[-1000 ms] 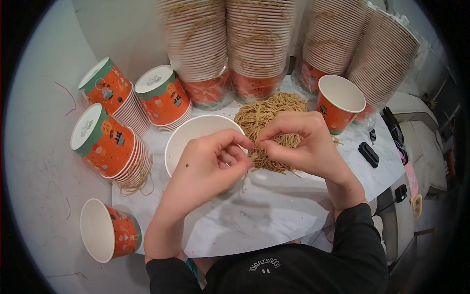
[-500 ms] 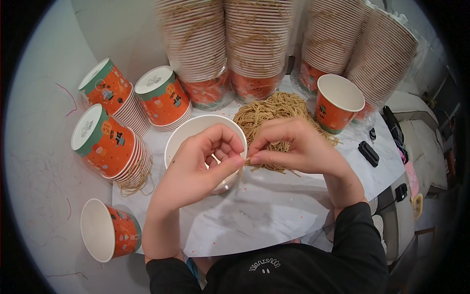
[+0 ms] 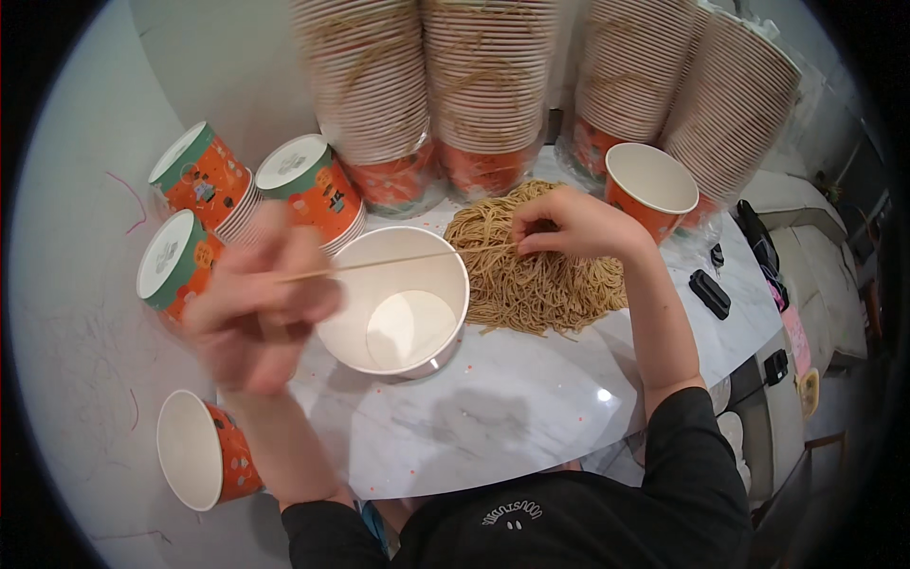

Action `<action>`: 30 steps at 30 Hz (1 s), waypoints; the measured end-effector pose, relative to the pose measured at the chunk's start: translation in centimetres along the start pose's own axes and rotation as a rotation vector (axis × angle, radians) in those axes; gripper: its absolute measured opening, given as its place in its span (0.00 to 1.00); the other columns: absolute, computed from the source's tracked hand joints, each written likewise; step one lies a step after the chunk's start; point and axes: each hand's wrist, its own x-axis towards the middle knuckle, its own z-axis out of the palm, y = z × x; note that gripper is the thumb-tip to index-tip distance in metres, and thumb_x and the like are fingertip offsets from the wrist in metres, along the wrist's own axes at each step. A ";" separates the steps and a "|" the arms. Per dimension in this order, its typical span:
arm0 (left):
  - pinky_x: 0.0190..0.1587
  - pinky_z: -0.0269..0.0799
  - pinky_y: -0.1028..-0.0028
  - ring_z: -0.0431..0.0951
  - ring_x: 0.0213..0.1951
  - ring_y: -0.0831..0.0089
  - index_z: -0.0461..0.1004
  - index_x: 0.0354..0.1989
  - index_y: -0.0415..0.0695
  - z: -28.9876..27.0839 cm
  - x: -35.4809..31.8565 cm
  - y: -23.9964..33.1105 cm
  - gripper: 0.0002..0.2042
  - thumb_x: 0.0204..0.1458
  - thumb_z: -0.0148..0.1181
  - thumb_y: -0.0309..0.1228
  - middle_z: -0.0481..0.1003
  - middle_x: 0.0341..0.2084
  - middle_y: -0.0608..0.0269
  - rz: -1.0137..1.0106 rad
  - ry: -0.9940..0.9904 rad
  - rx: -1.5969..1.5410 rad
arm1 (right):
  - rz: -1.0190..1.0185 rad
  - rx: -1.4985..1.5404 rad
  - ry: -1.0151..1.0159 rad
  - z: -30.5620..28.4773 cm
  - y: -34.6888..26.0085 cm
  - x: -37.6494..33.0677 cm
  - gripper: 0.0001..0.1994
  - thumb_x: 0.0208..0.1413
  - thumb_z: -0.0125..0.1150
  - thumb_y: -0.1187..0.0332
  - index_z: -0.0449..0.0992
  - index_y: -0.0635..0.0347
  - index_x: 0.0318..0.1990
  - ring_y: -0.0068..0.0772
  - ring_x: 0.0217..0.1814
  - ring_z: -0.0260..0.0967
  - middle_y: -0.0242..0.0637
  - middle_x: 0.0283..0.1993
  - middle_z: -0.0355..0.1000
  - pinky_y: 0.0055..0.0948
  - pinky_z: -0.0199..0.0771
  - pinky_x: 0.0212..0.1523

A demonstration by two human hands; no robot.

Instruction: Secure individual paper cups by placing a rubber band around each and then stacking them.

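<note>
A tan string stretches taut across the white paper bowl in the middle of the marble table. My left hand, blurred, pinches the string's left end, left of the bowl. My right hand pinches the other end on top of the heap of tan strings right of the bowl. The bowl holds nothing.
Tall stacks of orange paper cups line the back of the table. One open orange cup stands right of the heap. Stacked cups lie on their sides at left, another lies lower left. Small black items lie at right.
My hands were together over the string heap. The left hand has swept out to the left past the bowl, drawing one string taut, while the right hand stays on the heap.
</note>
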 end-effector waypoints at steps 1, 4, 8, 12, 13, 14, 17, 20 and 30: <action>0.33 0.62 0.73 0.66 0.26 0.81 0.60 0.33 0.50 -0.3 -1.0 1.2 0.15 0.51 0.59 0.16 0.64 0.24 0.71 0.094 -0.064 -0.108 | 0.063 -0.025 0.000 -0.1 0.5 0.0 0.07 0.59 0.67 0.70 0.78 0.64 0.38 0.26 0.33 0.71 0.34 0.31 0.76 0.29 0.72 0.38; 0.37 0.62 0.72 0.67 0.28 0.81 0.61 0.35 0.50 -0.5 -3.0 3.8 0.15 0.51 0.57 0.14 0.65 0.27 0.74 0.351 -0.148 -0.226 | 0.081 0.007 0.027 -1.2 0.1 -0.7 0.07 0.57 0.67 0.69 0.79 0.64 0.36 0.29 0.33 0.73 0.36 0.31 0.78 0.31 0.72 0.36; 0.41 0.61 0.69 0.69 0.31 0.78 0.59 0.36 0.48 -1.2 -4.9 5.8 0.15 0.54 0.55 0.13 0.66 0.29 0.69 0.403 -0.216 -0.183 | 0.199 -0.277 0.121 -2.7 -1.5 -2.6 0.08 0.53 0.68 0.69 0.80 0.64 0.36 0.39 0.34 0.76 0.42 0.33 0.79 0.35 0.74 0.37; 0.24 0.80 0.74 0.76 0.22 0.71 0.57 0.31 0.45 0.7 -4.6 3.3 0.14 0.51 0.59 0.18 0.67 0.27 0.62 0.230 -0.019 0.426 | 0.406 -0.560 0.428 -2.8 -3.6 -5.3 0.08 0.49 0.67 0.72 0.82 0.63 0.37 0.46 0.43 0.78 0.44 0.40 0.80 0.39 0.75 0.43; 0.28 0.81 0.74 0.78 0.25 0.72 0.59 0.31 0.43 1.3 -3.2 1.6 0.13 0.51 0.60 0.17 0.68 0.28 0.62 0.151 -0.049 0.469 | 0.421 -0.564 0.426 -2.5 -3.6 -5.7 0.08 0.49 0.67 0.72 0.82 0.63 0.37 0.46 0.43 0.78 0.44 0.40 0.80 0.39 0.75 0.43; 0.31 0.82 0.75 0.80 0.28 0.73 0.62 0.32 0.41 2.1 -2.2 -0.1 0.11 0.52 0.60 0.16 0.70 0.28 0.62 0.077 -0.078 0.520 | 0.240 -0.624 0.520 -2.4 -3.8 -6.1 0.08 0.52 0.67 0.72 0.82 0.62 0.39 0.42 0.41 0.77 0.42 0.42 0.79 0.37 0.74 0.41; 0.37 0.80 0.77 0.82 0.34 0.75 0.67 0.40 0.38 3.8 -0.3 -4.6 0.09 0.57 0.61 0.17 0.72 0.34 0.63 -0.199 -0.037 0.445 | -0.125 -0.190 0.678 0.2 -7.3 -5.1 0.12 0.53 0.68 0.72 0.82 0.63 0.45 0.44 0.48 0.78 0.43 0.46 0.79 0.37 0.75 0.49; 0.38 0.77 0.80 0.81 0.35 0.79 0.68 0.41 0.38 4.4 -0.2 -5.7 0.08 0.59 0.62 0.19 0.72 0.37 0.66 -0.262 0.027 0.505 | -0.285 0.558 0.339 4.8 -10.5 -3.6 0.19 0.60 0.67 0.70 0.73 0.66 0.57 0.33 0.53 0.77 0.41 0.50 0.78 0.34 0.78 0.54; 0.44 0.80 0.76 0.81 0.39 0.78 0.68 0.34 0.39 2.8 -0.4 -3.7 0.11 0.51 0.68 0.16 0.77 0.35 0.61 -0.121 0.012 0.861 | -0.155 0.603 0.220 4.4 -10.4 -3.2 0.07 0.62 0.67 0.72 0.79 0.67 0.43 0.15 0.36 0.67 0.29 0.35 0.73 0.18 0.67 0.35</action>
